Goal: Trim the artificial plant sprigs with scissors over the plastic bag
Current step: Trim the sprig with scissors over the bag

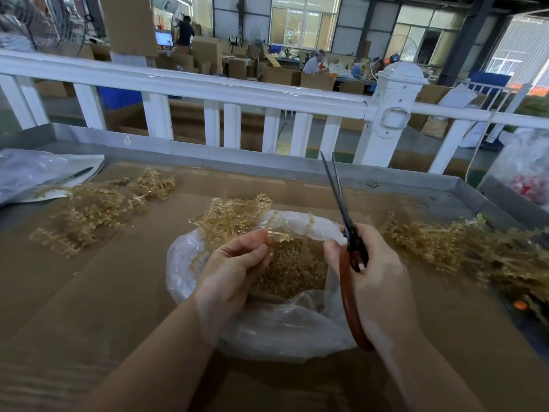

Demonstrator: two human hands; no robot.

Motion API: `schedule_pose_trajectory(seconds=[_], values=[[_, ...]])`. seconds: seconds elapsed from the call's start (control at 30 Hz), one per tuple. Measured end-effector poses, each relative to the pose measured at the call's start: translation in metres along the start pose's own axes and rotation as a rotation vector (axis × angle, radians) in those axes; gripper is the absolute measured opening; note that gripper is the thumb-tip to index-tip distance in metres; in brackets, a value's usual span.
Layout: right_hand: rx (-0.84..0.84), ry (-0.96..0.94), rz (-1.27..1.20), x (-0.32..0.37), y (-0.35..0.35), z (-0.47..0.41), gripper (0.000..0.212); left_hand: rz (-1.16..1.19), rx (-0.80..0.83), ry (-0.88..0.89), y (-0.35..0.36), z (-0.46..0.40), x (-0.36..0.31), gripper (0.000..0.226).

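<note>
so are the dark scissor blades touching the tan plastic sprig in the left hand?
Apart. In the head view, the scissor blades point up and away, clear of the sprig that the left hand pinches.

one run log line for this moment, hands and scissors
left hand: pinches sprig over plastic bag | right hand: grips scissors, blades up, apart, not on sprig

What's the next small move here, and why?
Probably tip the scissors down to the sprig and cut. The right hand holds them blades-up, slightly parted, clear of the sprig, which the left hand pinches over the open plastic bag half full of trimmings.
</note>
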State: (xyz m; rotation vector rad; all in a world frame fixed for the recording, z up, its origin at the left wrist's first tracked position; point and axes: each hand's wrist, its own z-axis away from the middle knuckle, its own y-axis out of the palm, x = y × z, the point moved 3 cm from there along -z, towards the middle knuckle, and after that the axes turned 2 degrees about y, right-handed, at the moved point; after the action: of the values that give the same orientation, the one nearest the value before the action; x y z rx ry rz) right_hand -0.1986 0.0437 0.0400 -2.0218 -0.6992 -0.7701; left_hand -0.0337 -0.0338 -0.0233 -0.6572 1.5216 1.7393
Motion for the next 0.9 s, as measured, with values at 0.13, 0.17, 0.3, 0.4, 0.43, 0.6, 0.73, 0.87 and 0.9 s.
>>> schedule_pose_trajectory(seconds=[0.13, 0.17, 0.3, 0.4, 0.43, 0.6, 0.73, 0.87, 0.9], values=[[0.117, 0.007, -0.027, 0.006, 0.003, -0.001, 0.013, 0.079, -0.011, 0.034, 0.007, -0.002, -0.005, 0.024], [0.155, 0.012, -0.029, 0.006, 0.005, -0.001, 0.014, 0.071, -0.005, 0.049, 0.009, -0.002, -0.006, 0.024], [0.277, 0.014, 0.004, 0.005, 0.013, 0.002, 0.018, -0.013, 0.010, 0.118, 0.010, 0.000, -0.008, 0.025], [0.370, -0.026, 0.024, 0.003, 0.020, 0.004, 0.018, -0.043, 0.013, 0.148, 0.009, 0.001, -0.008, 0.026], [0.386, -0.046, 0.076, 0.002, 0.022, 0.006, 0.020, -0.041, 0.016, 0.153, 0.010, 0.002, -0.009, 0.026], [0.389, -0.102, 0.259, -0.004, 0.023, 0.011, 0.022, 0.034, 0.059, 0.164, 0.014, 0.005, -0.014, 0.029], [0.410, -0.087, 0.266, -0.008, 0.023, 0.012, 0.024, 0.123, 0.026, 0.135, 0.013, 0.003, -0.017, 0.027], [0.425, -0.048, 0.224, -0.013, 0.023, 0.012, 0.028, 0.091, 0.029, 0.193, 0.013, 0.002, -0.020, 0.026], [0.427, -0.049, 0.228, -0.013, 0.023, 0.013, 0.028, 0.063, 0.042, 0.215, 0.013, 0.003, -0.020, 0.026]])
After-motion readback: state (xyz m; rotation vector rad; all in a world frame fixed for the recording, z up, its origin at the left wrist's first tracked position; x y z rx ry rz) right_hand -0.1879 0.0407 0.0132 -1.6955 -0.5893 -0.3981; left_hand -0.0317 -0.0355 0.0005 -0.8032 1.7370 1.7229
